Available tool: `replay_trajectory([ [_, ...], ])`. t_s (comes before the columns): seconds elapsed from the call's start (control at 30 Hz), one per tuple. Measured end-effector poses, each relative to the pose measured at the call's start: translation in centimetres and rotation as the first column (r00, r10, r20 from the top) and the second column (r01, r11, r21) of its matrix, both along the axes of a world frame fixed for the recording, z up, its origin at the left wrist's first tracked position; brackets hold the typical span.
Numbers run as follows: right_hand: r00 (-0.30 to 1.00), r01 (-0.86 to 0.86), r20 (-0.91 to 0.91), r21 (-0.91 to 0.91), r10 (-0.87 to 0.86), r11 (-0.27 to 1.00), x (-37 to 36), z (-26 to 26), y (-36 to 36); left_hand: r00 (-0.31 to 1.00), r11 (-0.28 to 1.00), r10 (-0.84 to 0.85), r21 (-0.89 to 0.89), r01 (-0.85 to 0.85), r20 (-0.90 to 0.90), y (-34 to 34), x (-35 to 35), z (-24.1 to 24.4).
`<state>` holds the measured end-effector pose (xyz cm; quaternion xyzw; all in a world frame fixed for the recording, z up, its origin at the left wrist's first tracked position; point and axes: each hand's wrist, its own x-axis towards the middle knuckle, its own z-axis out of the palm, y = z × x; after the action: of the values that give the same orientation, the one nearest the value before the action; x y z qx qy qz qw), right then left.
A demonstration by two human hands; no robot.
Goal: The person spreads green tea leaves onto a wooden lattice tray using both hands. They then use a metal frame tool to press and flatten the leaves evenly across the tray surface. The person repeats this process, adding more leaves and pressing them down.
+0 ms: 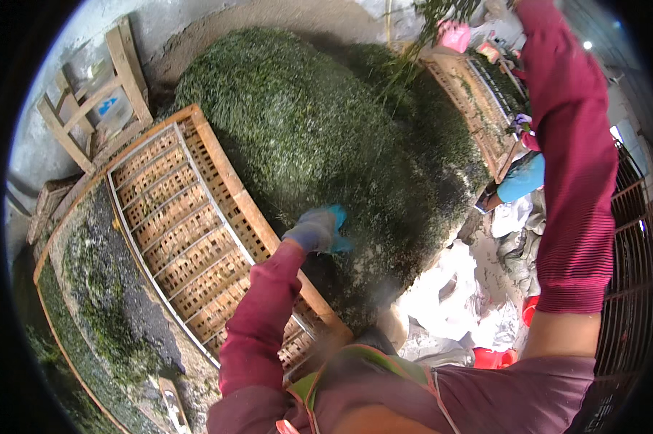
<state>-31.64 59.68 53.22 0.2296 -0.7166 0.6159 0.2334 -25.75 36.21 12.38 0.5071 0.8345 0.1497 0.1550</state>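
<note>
My left hand (320, 230), in a grey and blue glove, is over the lower part of a large heap of dark green leafy plant matter (288, 125); whether its fingers hold any is unclear. Beside the wrist lies a slatted woven tray (185, 217) with a wooden frame and a metal grid on it. My right arm reaches up in its red sleeve at the right, and the right hand is out of view past the top edge. Leafy stems (413, 54) hang near the top, left of that sleeve.
Wooden stands (96, 103) lean by the wall at upper left. More leaves (104, 304) lie on a surface left of the tray. At right are another framed tray (467, 103), a person's gloved hand (522, 123) and blue-clad leg (522, 176), white sacks (446, 293) and a red container (493, 358).
</note>
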Motion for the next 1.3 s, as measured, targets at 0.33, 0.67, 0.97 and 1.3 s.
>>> replay_trajectory([
  [0.33, 0.499, -0.309, 0.841, -0.053, 0.209, 0.950, 14.8, -24.8, -12.7, -0.283, 0.377, -0.896, 0.249, -0.892, 0.341, -3.0, 0.9, 6.9],
  [0.67, 0.777, -0.333, 0.534, -0.101, 0.334, 0.937, -8.2, -26.5, -30.4, 0.600, -0.217, -0.591, 0.610, -0.762, 0.539, -29.2, -17.2, 12.3],
  [0.97, 0.853, -0.405, 0.499, 0.818, -0.154, 0.409, -29.9, -32.0, -35.4, 0.147, -0.044, 0.778, 0.287, -0.957, 0.611, -56.2, -30.6, 5.4],
  [1.3, 0.912, -0.357, 0.381, 0.919, -0.152, 0.167, -29.6, -28.1, -29.7, 0.343, 0.430, 0.703, -0.012, -0.903, -0.623, -33.6, -32.0, 3.2],
])
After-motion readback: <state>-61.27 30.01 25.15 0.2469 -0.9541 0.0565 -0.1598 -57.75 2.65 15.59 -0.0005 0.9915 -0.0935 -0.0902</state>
